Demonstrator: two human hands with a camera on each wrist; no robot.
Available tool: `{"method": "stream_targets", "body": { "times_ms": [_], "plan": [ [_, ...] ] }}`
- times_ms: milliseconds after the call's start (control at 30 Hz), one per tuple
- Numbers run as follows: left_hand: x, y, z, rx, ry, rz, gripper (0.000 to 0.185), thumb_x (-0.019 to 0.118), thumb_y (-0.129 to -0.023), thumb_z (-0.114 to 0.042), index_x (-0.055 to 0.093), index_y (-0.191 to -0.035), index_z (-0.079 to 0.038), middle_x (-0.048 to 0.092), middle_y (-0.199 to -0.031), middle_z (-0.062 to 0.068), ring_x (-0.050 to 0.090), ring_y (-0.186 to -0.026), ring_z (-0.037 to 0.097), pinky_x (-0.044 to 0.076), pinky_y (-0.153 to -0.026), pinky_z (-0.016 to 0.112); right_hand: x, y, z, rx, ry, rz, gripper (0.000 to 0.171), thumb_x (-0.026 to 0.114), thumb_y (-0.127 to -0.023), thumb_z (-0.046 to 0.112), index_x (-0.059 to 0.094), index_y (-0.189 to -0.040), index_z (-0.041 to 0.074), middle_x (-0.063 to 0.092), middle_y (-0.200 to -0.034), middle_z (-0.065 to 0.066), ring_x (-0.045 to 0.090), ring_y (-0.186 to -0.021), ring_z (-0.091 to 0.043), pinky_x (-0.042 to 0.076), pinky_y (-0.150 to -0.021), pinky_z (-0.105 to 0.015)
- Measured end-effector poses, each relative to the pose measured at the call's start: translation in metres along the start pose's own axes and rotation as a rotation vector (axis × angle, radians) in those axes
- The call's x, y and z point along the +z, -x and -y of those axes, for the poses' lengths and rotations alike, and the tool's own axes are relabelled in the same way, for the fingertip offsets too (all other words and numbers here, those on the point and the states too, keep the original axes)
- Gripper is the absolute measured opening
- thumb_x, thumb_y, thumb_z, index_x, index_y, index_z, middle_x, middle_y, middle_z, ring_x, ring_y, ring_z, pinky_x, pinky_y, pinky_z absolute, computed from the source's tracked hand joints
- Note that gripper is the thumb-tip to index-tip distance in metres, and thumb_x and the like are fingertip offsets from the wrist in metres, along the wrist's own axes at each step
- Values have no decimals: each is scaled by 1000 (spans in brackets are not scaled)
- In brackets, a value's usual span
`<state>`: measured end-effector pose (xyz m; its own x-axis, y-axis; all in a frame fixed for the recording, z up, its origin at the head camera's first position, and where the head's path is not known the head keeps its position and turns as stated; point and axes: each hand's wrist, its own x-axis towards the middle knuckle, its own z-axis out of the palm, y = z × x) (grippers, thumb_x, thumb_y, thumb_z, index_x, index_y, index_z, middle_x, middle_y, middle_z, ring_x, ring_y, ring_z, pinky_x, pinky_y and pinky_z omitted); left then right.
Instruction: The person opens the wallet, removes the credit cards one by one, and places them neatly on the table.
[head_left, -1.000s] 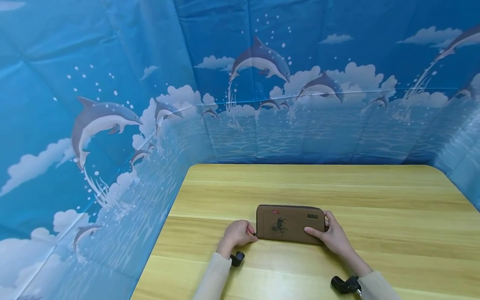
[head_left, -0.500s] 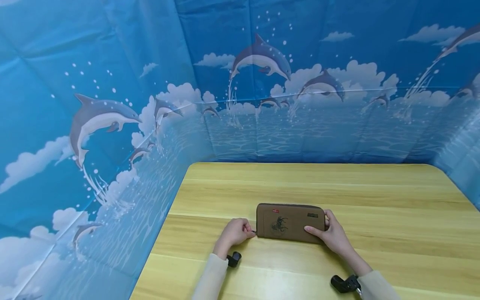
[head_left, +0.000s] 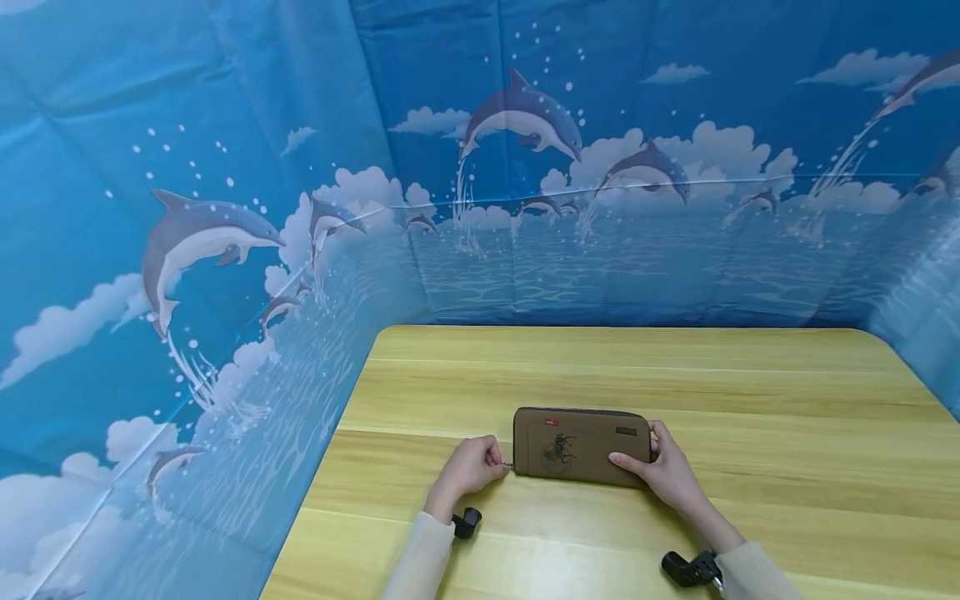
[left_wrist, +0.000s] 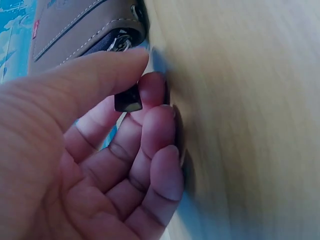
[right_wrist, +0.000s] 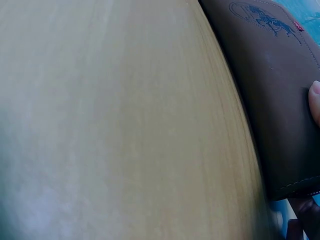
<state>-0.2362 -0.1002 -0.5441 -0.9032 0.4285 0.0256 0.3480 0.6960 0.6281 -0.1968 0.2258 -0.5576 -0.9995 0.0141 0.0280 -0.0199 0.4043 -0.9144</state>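
Note:
A brown zip-around wallet [head_left: 581, 445] with a dark printed figure lies flat on the wooden table [head_left: 750, 392]. My left hand [head_left: 468, 468] is at its left end, thumb and forefinger pinching the dark zipper pull [left_wrist: 128, 100]; the wallet's corner [left_wrist: 85, 27] and zipper end show just beyond the fingers. My right hand [head_left: 663, 467] grips the wallet's right end, thumb on the front face and fingers behind the far edge. In the right wrist view the wallet [right_wrist: 270, 95] fills the right side and one fingertip [right_wrist: 314, 100] rests on it.
A blue cloth printed with dolphins and clouds [head_left: 225, 233] walls in the table on the left, back and right. Small black camera mounts sit at both wrists [head_left: 467, 522] [head_left: 686, 568]. Bare table top stretches behind and to the right of the wallet.
My left hand has drawn a little to the left, away from the wallet's end, with the zipper pull in its pinch. The right hand and the wallet stay put.

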Motion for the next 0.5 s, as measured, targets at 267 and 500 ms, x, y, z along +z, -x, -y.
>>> {"method": "stream_targets", "body": {
  "times_ms": [267, 500],
  "plan": [
    [-1, 2, 2, -58, 114, 10, 19, 72, -86, -20, 64, -71, -12, 57, -63, -8, 46, -55, 4, 38, -52, 22, 0, 0, -1, 0, 20, -5, 64, 77, -80, 28, 37, -123, 3, 68, -96, -13, 64, -77, -18, 45, -63, -30],
    [1, 6, 2, -135, 280, 37, 16, 66, -90, -15, 64, -76, -7, 63, -60, -1, 56, -51, 10, 44, -48, 22, 1, 1, -2, 4, 20, 5, 64, 77, -81, 29, 37, -124, 3, 68, -95, -11, 64, -77, -18, 45, -62, -30]
  ]
}}
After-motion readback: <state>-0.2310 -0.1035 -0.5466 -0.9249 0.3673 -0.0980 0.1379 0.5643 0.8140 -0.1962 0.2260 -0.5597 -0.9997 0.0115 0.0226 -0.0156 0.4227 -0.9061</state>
